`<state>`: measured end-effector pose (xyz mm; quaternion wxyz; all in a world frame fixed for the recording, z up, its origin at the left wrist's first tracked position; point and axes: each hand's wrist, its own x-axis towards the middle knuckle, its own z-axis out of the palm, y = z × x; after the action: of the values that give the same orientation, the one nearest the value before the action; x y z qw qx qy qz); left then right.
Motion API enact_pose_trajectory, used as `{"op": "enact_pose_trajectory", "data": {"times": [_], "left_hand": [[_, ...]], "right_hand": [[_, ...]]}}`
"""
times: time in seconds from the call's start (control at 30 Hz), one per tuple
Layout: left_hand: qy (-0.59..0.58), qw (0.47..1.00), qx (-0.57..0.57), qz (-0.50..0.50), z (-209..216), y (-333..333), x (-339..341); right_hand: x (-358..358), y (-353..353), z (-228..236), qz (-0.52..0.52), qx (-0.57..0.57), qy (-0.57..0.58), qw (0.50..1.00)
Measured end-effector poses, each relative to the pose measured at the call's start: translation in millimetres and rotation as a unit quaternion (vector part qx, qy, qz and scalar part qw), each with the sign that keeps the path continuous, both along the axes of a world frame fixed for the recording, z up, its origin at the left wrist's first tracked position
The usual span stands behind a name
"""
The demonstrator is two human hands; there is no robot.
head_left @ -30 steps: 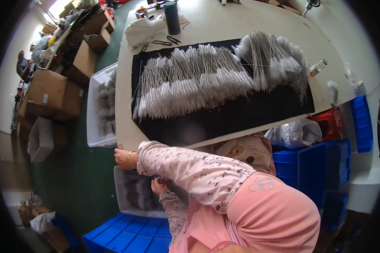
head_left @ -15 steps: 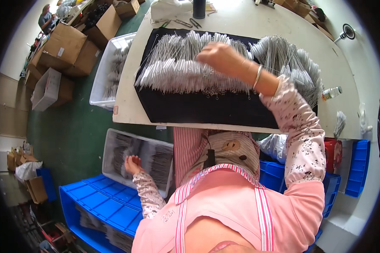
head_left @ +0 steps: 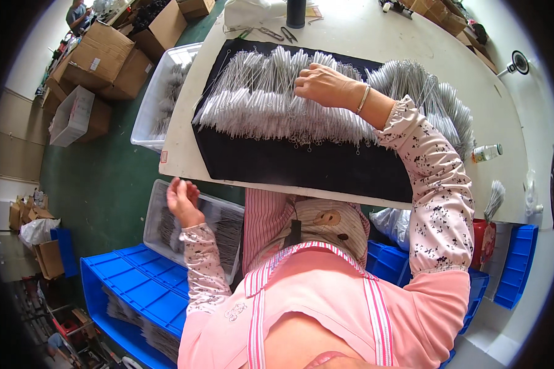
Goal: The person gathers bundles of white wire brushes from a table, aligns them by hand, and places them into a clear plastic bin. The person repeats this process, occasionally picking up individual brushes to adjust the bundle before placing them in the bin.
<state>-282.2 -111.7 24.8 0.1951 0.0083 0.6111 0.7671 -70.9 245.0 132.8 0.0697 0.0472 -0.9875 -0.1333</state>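
My right hand [head_left: 327,85] is over the heap of thin wire straw brushes [head_left: 258,104], fingers curled down among the upper ends. What its fingers grip, if anything, is hidden. These brushes have white bristles and small wire loops, and lie in bunches on a black cloth [head_left: 301,169] on the table. More bunches of brushes [head_left: 421,92] lie fanned out to the right of this hand. My left hand [head_left: 184,202] is raised above a translucent bin [head_left: 151,230] holding grey brushes, just off the table's near left corner. Its fingers are apart, and I see nothing in them.
A white crate [head_left: 143,123] with brushes stands left of the table. Blue crates [head_left: 148,270] are at the lower left. On the table are a small glass bottle [head_left: 487,152], a dark cylinder [head_left: 296,13] and pliers [head_left: 288,34]. Cardboard boxes [head_left: 98,55] and another person [head_left: 79,17] are far left.
My left hand has risen from over the translucent bin toward the table's near left corner. My right hand, blurred before, is now steadier and slightly lower over the brushes.
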Motion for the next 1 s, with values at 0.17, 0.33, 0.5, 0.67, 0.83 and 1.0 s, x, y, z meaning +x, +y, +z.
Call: {"op": "enact_pose_trajectory", "data": {"times": [0.17,0.33,0.5,0.67,0.83,1.0], "left_hand": [[0.028,0.974,0.135,-0.179,109.3,61.9,16.6],[0.002,0.911,0.073,-0.407,150.4,165.8,23.7],[0.289,0.759,-0.297,-0.503,122.8,275.7,13.4],[0.461,0.592,-0.535,-0.388,125.6,314.6,66.4],[0.48,0.568,-0.574,-0.343,102.8,333.7,90.3],[0.477,0.535,-0.611,-0.337,99.6,338.7,97.1]], "right_hand": [[2.1,10.7,-3.3,-0.028,-0.111,-0.056,0.992],[14.5,15.9,-3.5,-0.041,-0.134,-0.056,0.989],[23.8,15.2,-0.3,0.039,-0.037,0.056,0.997],[38.8,5.2,-5.3,0.052,-0.024,0.079,0.995],[47.0,-1.9,-14.3,0.014,-0.072,0.1,0.992],[39.8,-7.7,-20.0,-0.003,-0.093,0.126,0.988]]}}
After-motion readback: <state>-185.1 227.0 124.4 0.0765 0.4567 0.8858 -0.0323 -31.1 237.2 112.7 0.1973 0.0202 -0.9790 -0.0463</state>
